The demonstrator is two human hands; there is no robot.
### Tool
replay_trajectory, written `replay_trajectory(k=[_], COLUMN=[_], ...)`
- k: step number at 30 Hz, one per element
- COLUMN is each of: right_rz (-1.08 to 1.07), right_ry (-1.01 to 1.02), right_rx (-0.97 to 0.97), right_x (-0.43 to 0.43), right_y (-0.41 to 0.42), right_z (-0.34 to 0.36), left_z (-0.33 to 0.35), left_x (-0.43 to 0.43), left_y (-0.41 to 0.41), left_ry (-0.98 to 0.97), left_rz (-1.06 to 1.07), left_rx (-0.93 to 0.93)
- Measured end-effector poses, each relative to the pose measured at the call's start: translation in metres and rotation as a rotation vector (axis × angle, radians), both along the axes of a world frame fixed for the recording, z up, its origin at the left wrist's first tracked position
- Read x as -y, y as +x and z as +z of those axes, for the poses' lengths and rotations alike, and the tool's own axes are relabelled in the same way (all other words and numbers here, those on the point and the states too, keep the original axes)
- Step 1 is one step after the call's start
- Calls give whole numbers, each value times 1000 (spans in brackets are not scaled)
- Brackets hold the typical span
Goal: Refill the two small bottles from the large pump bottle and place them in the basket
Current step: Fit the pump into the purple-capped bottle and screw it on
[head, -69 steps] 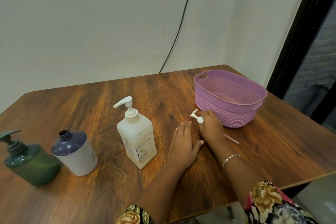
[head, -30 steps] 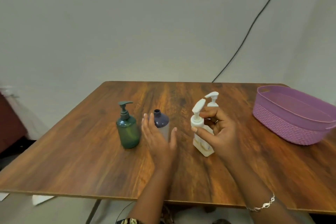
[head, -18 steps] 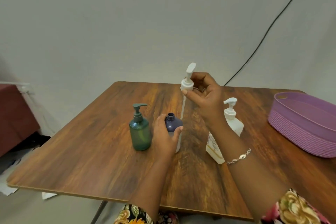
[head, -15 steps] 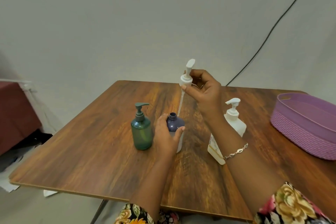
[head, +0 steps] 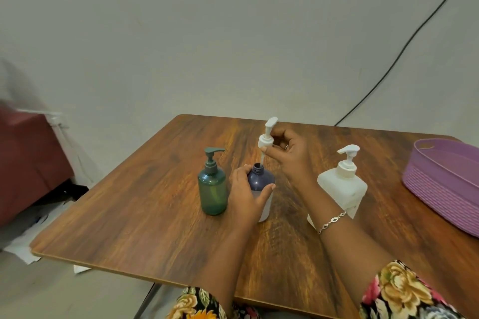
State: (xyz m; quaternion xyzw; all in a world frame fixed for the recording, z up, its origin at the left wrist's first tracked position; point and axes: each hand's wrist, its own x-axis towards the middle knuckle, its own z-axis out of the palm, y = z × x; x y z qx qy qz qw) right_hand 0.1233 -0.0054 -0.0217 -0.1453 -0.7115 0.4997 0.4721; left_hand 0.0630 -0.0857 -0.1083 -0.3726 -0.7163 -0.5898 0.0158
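My left hand (head: 245, 195) grips the small bottle (head: 261, 179) with the dark blue top and white body, which stands upright on the wooden table (head: 145, 204). My right hand (head: 290, 156) pinches a white pump head (head: 267, 136) just above that bottle's open neck. The pump's thin tube reaches down into the neck. A small green pump bottle (head: 212, 186) stands to the left with its pump on. The large white pump bottle (head: 340, 184) stands to the right, partly behind my right forearm. The purple basket (head: 445, 179) sits at the table's right edge.
A black cable (head: 404, 46) runs down the wall behind the table. A dark red piece of furniture (head: 28, 160) stands at the left, past the table's edge, with papers (head: 23, 241) on the floor below.
My right hand has lowered the white pump head, so its tube now enters the blue bottle's neck. My left hand keeps its hold on the bottle.
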Motion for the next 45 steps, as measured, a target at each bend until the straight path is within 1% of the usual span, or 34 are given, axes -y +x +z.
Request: replay_trajectory(k=[4,7,11,16,22,29,32,37,39,43,45], right_rz=[21,65,104,138,123,190,183,254,230,17,-2], right_ry=[-56,-99,-79,-42,-44,25,61,-7,-9,98,83], right_rx=[98,121,155,289,307,358,373,342,338,369,357], right_x=[-6,-9,-11,-11,-12,-14,-15,-19,-19,-10,-8], right_y=[1,0,-2,-2,-2,0,-3,-3,-4,-14,-15], right_z=[-19,-25,-23,-34,-41,-31,-32,-36,-36,-38,-40], left_z=[-3,-4,-6,-6,-7,-7,-7,-7,-8,-8,-8], left_x=[0,0,0,0,0,0,0,-1,-1,-1,-1], left_y=[-3,-4,-5,-7,-7,-9,-9,-10,-11,-11,-10], left_ry=[-17,-18,-17,-18,-22,-32,-22,-17,-19,-23,-29], left_rz=[-2,-3,-6,-10,-12,-7,-9,-18,-13,-8,-7], left_rx=[-37,-42,-50,-68,-73,-85,-78,-82,-80,-71,-84])
